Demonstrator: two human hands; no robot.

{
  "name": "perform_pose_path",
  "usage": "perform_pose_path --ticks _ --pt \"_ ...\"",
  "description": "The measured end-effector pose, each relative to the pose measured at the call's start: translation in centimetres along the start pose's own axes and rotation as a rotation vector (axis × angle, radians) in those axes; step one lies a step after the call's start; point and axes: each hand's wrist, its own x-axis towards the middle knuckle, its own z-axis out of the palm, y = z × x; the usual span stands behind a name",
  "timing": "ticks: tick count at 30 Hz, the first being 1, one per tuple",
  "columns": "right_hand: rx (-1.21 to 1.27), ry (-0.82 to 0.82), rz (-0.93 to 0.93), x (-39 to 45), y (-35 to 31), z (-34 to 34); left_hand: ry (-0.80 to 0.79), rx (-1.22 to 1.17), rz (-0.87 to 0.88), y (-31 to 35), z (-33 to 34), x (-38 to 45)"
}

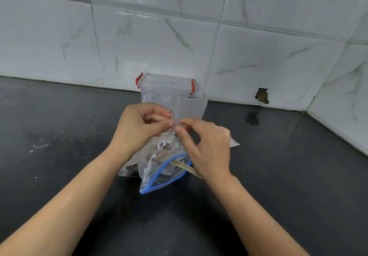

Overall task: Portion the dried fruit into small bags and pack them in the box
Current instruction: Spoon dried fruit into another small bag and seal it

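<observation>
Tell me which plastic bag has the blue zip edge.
The large bag lying on the counter below the hands; the small clear bag held up in both hands has no blue.

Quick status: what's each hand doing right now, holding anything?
Left hand: closed, pinching the edge of the small clear bag.
Right hand: closed, fingertips pinching the same small clear bag's edge, above the large zip bag.

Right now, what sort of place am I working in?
Probably a home kitchen: a dark stone countertop runs into a corner of glossy marble-look wall tiles, and a clear plastic storage box with red clips stands against them.
</observation>
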Motion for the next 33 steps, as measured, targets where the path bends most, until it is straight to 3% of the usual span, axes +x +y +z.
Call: perform_pose_path --ticks 5,13,18,26,33 --pt "0.301 -0.232 0.095 2.0 -1.5 0.5 0.069 0.104 0.065 -0.3 -0.3 -0.7" --pt "0.539 -0.204 0.188 1.5 -0.5 0.7 0.085 0.126 0.112 -0.3 -0.7 -1.3" --pt "0.488 -0.149 0.266 0.9 -0.2 0.5 0.025 0.188 0.140 -0.4 -0.3 -1.6" --pt "0.192 -0.078 0.060 -0.1 -1.1 1.0 0.072 0.183 0.123 -1.3 -0.2 -1.4" --pt "0.278 -0.078 0.115 -0.1 -1.2 1.1 0.052 0.130 0.100 -0.9 -0.2 -1.5"
